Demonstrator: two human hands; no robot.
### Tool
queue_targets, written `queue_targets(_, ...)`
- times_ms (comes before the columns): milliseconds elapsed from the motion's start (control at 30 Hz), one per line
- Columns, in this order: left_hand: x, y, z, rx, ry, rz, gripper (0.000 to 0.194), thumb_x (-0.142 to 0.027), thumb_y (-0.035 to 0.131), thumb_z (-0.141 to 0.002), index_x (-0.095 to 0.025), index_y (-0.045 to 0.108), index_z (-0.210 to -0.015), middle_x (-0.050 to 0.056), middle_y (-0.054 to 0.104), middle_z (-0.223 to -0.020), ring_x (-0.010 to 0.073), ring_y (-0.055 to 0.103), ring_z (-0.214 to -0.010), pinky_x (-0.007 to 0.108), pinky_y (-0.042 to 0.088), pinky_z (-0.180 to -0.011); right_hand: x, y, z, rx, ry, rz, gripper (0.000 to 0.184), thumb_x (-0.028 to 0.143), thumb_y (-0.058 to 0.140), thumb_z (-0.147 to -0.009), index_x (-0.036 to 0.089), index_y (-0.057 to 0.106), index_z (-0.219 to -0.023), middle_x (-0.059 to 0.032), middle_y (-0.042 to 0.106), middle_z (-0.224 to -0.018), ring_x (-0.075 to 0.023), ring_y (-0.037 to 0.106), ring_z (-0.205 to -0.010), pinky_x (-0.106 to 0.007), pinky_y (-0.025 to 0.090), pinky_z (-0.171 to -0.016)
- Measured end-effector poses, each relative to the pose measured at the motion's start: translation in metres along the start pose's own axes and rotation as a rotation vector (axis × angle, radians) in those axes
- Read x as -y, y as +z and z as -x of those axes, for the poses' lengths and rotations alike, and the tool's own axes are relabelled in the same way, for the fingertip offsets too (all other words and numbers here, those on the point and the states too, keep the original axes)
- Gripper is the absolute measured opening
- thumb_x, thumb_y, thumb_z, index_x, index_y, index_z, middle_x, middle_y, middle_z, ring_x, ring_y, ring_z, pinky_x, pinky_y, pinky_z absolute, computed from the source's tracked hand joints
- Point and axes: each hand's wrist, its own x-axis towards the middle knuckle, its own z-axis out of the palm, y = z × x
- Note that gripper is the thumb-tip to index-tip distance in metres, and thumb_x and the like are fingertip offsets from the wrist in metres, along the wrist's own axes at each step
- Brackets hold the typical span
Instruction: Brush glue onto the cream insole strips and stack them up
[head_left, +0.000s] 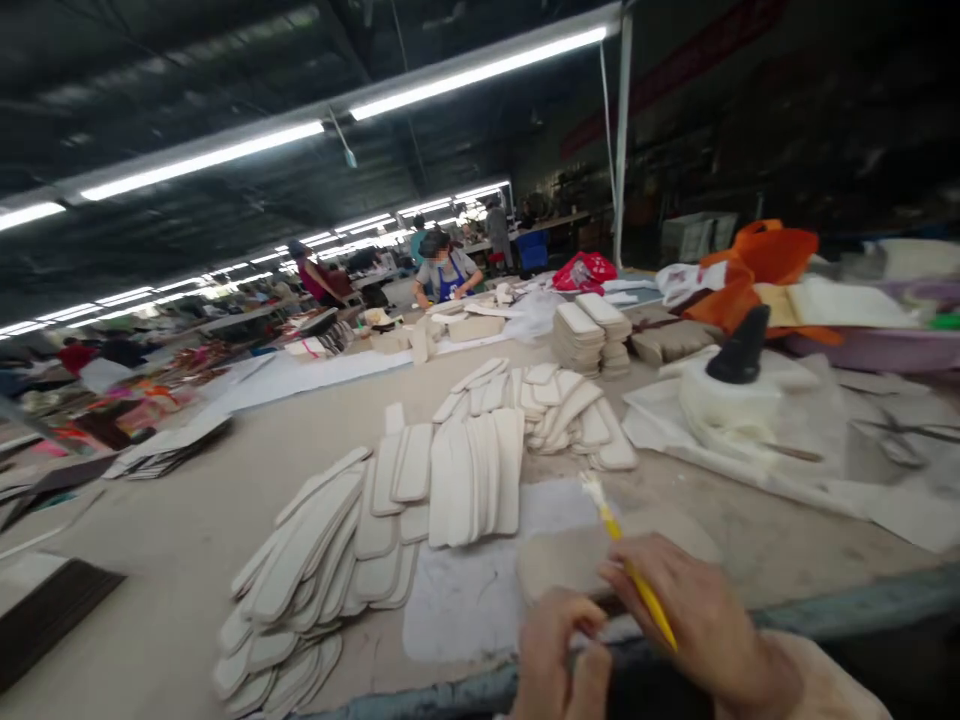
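My right hand (694, 620) is closed around a yellow-handled brush (628, 562) whose pale bristles point up and to the left. My left hand (559, 655) is at the table's near edge, fingers curled and pinching the end of a beige insole piece (570, 560) that lies flat on a glue-stained white sheet (480, 590). The brush crosses over that piece. Overlapping rows of the same beige insoles (420, 500) fan out just beyond and to the left of my hands.
A white glue pot with a black cone top (739, 385) stands to the right on white paper, scissors (900, 440) beside it. Stacked insoles (592, 335) and orange bags (757, 265) lie farther back. A person in a blue apron (446, 270) works at the table's far end.
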Motion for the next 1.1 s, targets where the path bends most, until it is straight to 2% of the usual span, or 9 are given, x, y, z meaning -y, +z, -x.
queue_targets(33,0.008,-0.011,-0.003,-0.025,0.084,-0.081,0.033,-0.045,0.048,-0.085,-0.02,0.063,-0.098,0.013,0.065,-0.1,0.0247,0.061,-0.097,0.042,0.05,-0.088,-0.005,-0.005,0.003,-0.038,0.093,-0.074,0.009,0.025,0.052,-0.089,0.021,0.057,-0.096,-0.0042,0.062,-0.083,-0.0167,0.061,-0.076,-0.028,0.05,-0.07)
queue_targets(100,0.029,-0.032,-0.013,-0.014,0.141,-0.244,0.029,-0.035,0.056,-0.083,-0.02,0.059,-0.107,0.014,0.06,-0.117,0.0276,0.054,-0.114,0.048,0.043,-0.098,-0.012,-0.013,0.006,-0.133,0.317,-0.26,0.011,0.031,0.05,-0.09,0.021,0.054,-0.095,-0.0033,0.06,-0.079,-0.0162,0.059,-0.072,-0.028,0.049,-0.066)
queue_targets(200,0.056,-0.051,-0.028,0.072,0.101,-0.352,0.069,-0.033,0.068,-0.074,-0.019,0.038,-0.135,0.017,0.036,-0.146,0.0325,0.032,-0.135,0.056,0.028,-0.109,-0.017,-0.016,0.004,-0.229,0.654,-0.587,0.022,0.04,0.041,-0.094,0.022,0.051,-0.088,0.0015,0.048,-0.06,-0.0134,0.048,-0.052,-0.026,0.041,-0.049)
queue_targets(300,0.066,-0.051,-0.036,0.195,0.031,-0.315,0.088,-0.031,0.074,-0.068,-0.018,0.028,-0.142,0.017,0.029,-0.151,0.0333,0.025,-0.139,0.055,0.023,-0.112,-0.013,-0.009,-0.001,-0.208,0.799,-0.832,0.03,0.049,0.04,-0.092,0.021,0.05,-0.087,0.0049,0.042,-0.052,-0.0108,0.039,-0.044,-0.023,0.033,-0.042)
queue_targets(400,0.064,-0.045,-0.04,0.196,-0.031,-0.259,0.087,-0.029,0.074,-0.067,-0.018,0.031,-0.142,0.015,0.036,-0.147,0.0325,0.031,-0.136,0.052,0.026,-0.112,-0.004,0.004,-0.006,-0.08,0.835,-0.904,0.034,0.052,0.041,-0.091,0.02,0.05,-0.086,0.0072,0.037,-0.048,-0.0089,0.034,-0.041,-0.021,0.027,-0.04)
queue_targets(533,0.066,-0.042,-0.041,0.184,-0.037,-0.236,0.08,-0.032,0.073,-0.068,-0.019,0.037,-0.138,0.014,0.044,-0.141,0.0306,0.039,-0.131,0.05,0.031,-0.11,0.009,0.02,-0.011,0.071,0.827,-0.895,0.035,0.052,0.042,-0.091,0.019,0.051,-0.083,0.0075,0.037,-0.048,-0.0083,0.034,-0.044,-0.021,0.025,-0.042)
queue_targets(767,0.076,-0.042,-0.04,0.165,-0.034,-0.218,0.078,-0.034,0.071,-0.071,-0.021,0.032,-0.138,0.013,0.048,-0.137,0.028,0.044,-0.127,0.047,0.034,-0.107,0.019,0.036,-0.021,0.199,0.798,-0.832,0.034,0.049,0.041,-0.092,0.019,0.05,-0.078,0.0068,0.04,-0.052,-0.0089,0.036,-0.047,-0.022,0.028,-0.047)
queue_targets(933,0.074,-0.04,-0.042,0.161,0.033,-0.308,0.081,-0.033,0.071,-0.072,-0.022,0.027,-0.14,0.012,0.051,-0.131,0.0283,0.047,-0.123,0.05,0.036,-0.104,0.016,0.035,-0.021,0.184,0.806,-0.666,0.031,0.044,0.042,-0.092,0.02,0.049,-0.074,0.0063,0.041,-0.052,-0.0104,0.04,-0.051,-0.022,0.033,-0.053)
queue_targets(1100,0.077,-0.042,-0.043,0.147,0.121,-0.403,0.081,-0.034,0.068,-0.075,-0.024,0.023,-0.142,0.011,0.052,-0.129,0.0289,0.045,-0.124,0.053,0.035,-0.105,-0.008,0.015,-0.015,0.118,0.879,-0.539,0.03,0.043,0.043,-0.091,0.021,0.05,-0.072,0.0067,0.041,-0.049,-0.0109,0.04,-0.048,-0.023,0.033,-0.051)
